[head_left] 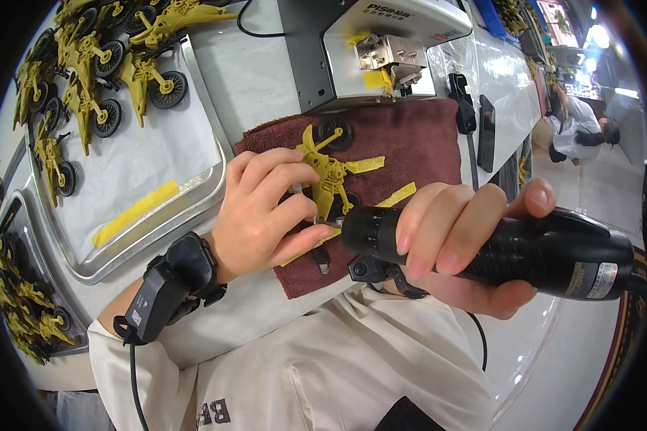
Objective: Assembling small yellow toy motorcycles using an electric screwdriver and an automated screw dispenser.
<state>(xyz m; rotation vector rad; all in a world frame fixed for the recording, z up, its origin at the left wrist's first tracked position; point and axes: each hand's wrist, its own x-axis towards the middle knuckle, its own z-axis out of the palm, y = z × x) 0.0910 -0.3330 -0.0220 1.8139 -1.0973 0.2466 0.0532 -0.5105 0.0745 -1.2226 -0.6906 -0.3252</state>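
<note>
My right hand [453,237] is wrapped round a black electric screwdriver [546,251], held nearly level with its bit pointing left. My left hand [266,205] has its thumb and forefinger pinched around a small silver screw [315,220], close to the tip of the bit. Just beyond these fingertips lies a yellow toy motorcycle [328,174] with black wheels, partly covered by my left hand. It rests on a brown towel [424,144]. Yellow tape strips [397,195] lie on the towel, beside the motorcycle.
A silver box-shaped machine [345,65] stands behind the towel. At the left, a metal tray [212,179] carries several yellow motorcycles [86,86]; another tray [36,287] holds more. A dark phone-like slab [486,133] lies right. Another person [579,129] is far right.
</note>
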